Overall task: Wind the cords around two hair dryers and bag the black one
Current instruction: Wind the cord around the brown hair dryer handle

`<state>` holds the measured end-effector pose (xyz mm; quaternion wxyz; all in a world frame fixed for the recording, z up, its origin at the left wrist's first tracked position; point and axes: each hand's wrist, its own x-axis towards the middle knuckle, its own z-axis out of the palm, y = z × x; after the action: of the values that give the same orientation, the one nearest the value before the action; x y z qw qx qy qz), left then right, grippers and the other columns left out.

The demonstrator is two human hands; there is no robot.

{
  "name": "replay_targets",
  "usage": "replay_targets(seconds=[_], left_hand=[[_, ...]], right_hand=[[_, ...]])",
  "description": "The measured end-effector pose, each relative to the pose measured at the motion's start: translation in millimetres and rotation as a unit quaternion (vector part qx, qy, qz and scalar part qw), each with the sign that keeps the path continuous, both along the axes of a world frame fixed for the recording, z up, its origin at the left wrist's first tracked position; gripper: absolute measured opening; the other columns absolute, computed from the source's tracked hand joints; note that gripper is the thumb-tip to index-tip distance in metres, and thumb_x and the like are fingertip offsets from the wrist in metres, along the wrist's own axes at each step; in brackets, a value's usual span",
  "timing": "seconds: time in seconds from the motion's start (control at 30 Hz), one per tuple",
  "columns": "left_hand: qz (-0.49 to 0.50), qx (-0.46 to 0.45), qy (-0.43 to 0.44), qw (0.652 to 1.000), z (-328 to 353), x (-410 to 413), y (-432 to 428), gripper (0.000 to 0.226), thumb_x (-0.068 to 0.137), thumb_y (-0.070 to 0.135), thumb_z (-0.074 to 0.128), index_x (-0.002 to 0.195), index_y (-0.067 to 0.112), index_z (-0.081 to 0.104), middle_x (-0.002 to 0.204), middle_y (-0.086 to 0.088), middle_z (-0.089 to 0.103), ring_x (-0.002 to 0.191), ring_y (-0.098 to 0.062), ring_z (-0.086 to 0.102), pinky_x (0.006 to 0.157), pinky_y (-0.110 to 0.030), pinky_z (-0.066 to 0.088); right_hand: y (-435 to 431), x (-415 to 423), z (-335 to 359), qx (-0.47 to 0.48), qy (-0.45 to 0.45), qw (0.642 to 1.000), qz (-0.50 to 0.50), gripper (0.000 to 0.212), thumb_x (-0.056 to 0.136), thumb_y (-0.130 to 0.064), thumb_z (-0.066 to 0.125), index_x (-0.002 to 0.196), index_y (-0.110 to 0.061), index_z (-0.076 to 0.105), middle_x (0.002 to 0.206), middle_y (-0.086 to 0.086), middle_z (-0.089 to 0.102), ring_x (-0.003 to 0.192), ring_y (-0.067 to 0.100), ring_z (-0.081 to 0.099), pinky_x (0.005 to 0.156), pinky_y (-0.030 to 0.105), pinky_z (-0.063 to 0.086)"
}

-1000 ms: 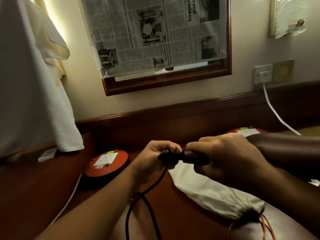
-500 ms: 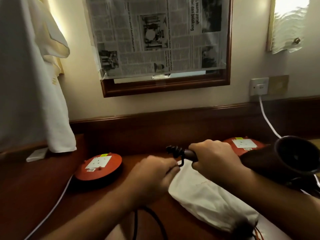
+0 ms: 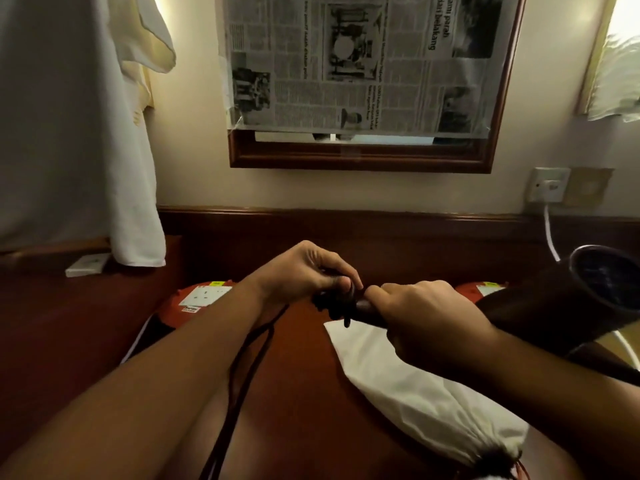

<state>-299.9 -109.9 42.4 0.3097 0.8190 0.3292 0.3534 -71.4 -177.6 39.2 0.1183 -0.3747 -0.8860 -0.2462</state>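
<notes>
Your right grip (image 3: 426, 313) is wrapped tight around the handle of the black dryer (image 3: 568, 299), held above the desk (image 3: 301, 393). The dryer's barrel sticks out to the right of that grip, its round open end turned toward you. Your left grip (image 3: 304, 275) sits just left of the right one, almost touching it, with fingers and thumb pinched on the black cord (image 3: 249, 355) at the butt of the handle. A few dark turns of cord bunch there between your two grips. From the left grip the rest of the cord drops in two strands down past your left forearm and off the bottom edge.

Below your right grip a white bag (image 3: 415, 386) lies flat on the desk, running toward you. It looks filled, and its gathered mouth is at the near end. Something dark pokes out there beside thin orange strings, but you cannot tell what the bag holds. The black dryer is not in it.

Behind your left grip sits a red reel (image 3: 194, 303) with a socket plate on top. A second reel (image 3: 485, 291) shows just beyond your right grip. Up on the wall, a newspaper (image 3: 360, 64) covers a framed mirror.
</notes>
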Motion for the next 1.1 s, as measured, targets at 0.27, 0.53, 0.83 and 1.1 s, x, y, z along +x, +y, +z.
replay_targets(seconds=[0.27, 0.53, 0.83, 1.1], left_hand=[[-0.022, -0.163, -0.161, 0.973, -74.5, 18.7, -6.3, 0.020, 0.101, -0.003, 0.049, 0.106, -0.002, 0.068, 0.081, -0.011, 0.067, 0.069, -0.018, 0.061, 0.065, -0.033, 0.050], [0.149, -0.101, 0.123, 0.976, -80.5, 47.9, -59.9, 0.038, 0.109, 0.041, 0.031, 0.145, 0.036, 0.040, 0.090, -0.009, 0.065, 0.080, -0.023, 0.063, 0.072, -0.033, 0.048], [0.198, 0.230, 0.361, 0.882, -28.5, 34.9, -82.2, 0.029, 0.102, 0.046, 0.039, 0.114, 0.026, 0.057, 0.100, -0.001, 0.068, 0.089, -0.026, 0.063, 0.072, -0.044, 0.052], [0.093, 0.121, 0.080, 0.985, 9.5, 11.2, -43.7, 0.006, 0.082, 0.003, 0.081, 0.084, 0.006, 0.077, 0.074, -0.010, 0.071, 0.061, -0.022, 0.071, 0.058, -0.037, 0.060]], right_hand=[[9.1, 10.1, 1.0, 0.056, -0.024, 0.997, 0.041, 0.018, 0.086, -0.025, 0.061, 0.102, -0.027, 0.056, 0.081, -0.007, 0.060, 0.059, 0.019, 0.060, 0.044, 0.035, 0.046], [15.4, 8.5, 2.3, 0.083, 0.022, 0.996, -0.013, 0.027, 0.085, -0.032, 0.066, 0.109, -0.027, 0.057, 0.079, -0.005, 0.063, 0.059, 0.021, 0.062, 0.048, 0.034, 0.049], [18.4, -3.4, -4.3, 0.019, 0.017, 0.996, -0.090, 0.014, 0.096, -0.015, 0.047, 0.107, -0.022, 0.051, 0.089, -0.001, 0.063, 0.075, 0.025, 0.063, 0.055, 0.036, 0.036], [7.8, 1.5, -10.5, -0.021, 0.027, 0.999, -0.006, 0.011, 0.092, -0.017, 0.048, 0.100, -0.022, 0.053, 0.090, 0.000, 0.065, 0.074, 0.027, 0.063, 0.057, 0.036, 0.041]])
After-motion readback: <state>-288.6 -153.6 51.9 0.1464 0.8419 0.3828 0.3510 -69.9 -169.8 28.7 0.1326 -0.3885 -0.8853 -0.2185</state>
